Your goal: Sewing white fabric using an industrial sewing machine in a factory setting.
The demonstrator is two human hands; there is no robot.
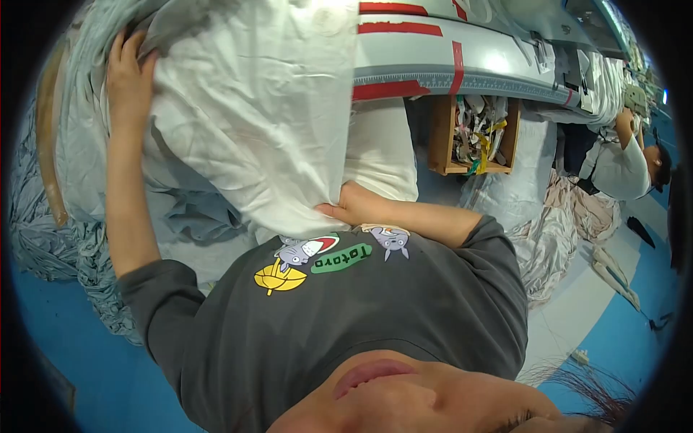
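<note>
The white cloth (267,123) is apparently being straightened: right hand (356,205) pinches its edge mid-frame; left hand's (130,85) finger grip, upper left, unclear. Next calls for even tension.

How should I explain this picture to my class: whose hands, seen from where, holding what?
The left hand and right hand are a person's own, bare; no robot. A fisheye camera on the head looks down, so straight edges bend. The right hand grips a white cloth's edge; the left touches grey fabric farther up, its grip unclear. Right of the cloth, the grey table shows red tape and a ruler strip. Below its edge is a wooden box of scraps.
</note>
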